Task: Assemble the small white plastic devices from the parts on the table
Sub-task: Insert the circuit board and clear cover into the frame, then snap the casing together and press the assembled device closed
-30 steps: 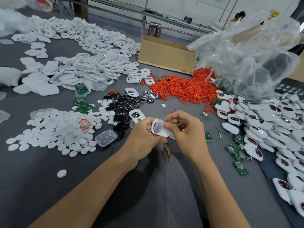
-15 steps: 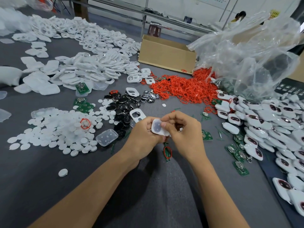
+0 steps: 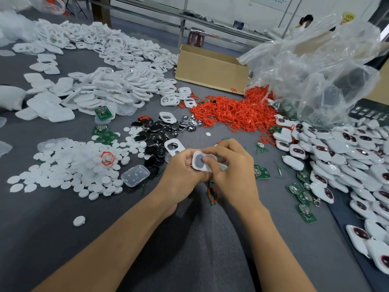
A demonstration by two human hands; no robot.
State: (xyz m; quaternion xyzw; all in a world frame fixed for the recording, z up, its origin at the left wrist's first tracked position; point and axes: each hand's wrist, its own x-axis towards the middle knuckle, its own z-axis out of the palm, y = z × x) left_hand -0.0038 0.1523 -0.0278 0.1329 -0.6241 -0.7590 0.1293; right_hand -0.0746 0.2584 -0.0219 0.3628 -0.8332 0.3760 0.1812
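Observation:
A small white device shell (image 3: pixel 199 162) with a dark oval window is held between both hands just above the grey table (image 3: pixel 52 239). My left hand (image 3: pixel 182 172) grips its left edge. My right hand (image 3: pixel 233 167) curls round its right side with the thumb pressing on the dark window. A red ring (image 3: pixel 213 193) on a green part lies on the table just below the hands. White discs (image 3: pixel 69 167), black oval pieces (image 3: pixel 155 133), red rings (image 3: pixel 233 114), green circuit boards (image 3: pixel 261 171) and white shells (image 3: pixel 101 89) lie in heaps around.
Finished white devices (image 3: pixel 341 152) are piled along the right. A cardboard box (image 3: pixel 210 68) and a large clear plastic bag (image 3: pixel 320 68) stand at the back. A small clear case (image 3: pixel 134 175) lies left of the hands. A lone disc (image 3: pixel 79 220) lies near front left.
Both hands have kept the shell in about the same place. The right thumb has shifted onto the dark window and the shell has turned slightly.

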